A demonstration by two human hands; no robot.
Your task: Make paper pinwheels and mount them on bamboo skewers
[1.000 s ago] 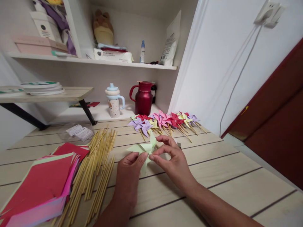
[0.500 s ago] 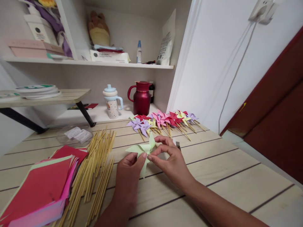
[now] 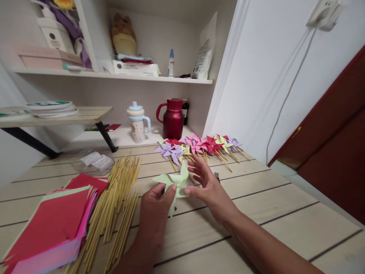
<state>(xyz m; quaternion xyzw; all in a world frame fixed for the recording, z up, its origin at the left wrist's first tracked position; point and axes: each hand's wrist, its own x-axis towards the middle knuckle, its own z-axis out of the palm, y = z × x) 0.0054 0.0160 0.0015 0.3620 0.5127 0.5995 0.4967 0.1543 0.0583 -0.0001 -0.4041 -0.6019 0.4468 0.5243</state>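
The table holds sticks by its left edge. Near the middle, the left hand pinches a green pinwheel. The right hand is spread, thumb touching it. Best to keep the folded middle pressed flat.

Both forearms are bare up to the lower edge of the picture, with no sleeve in view. The left hand and the right hand carry no ring, watch or glove behind the fingers.
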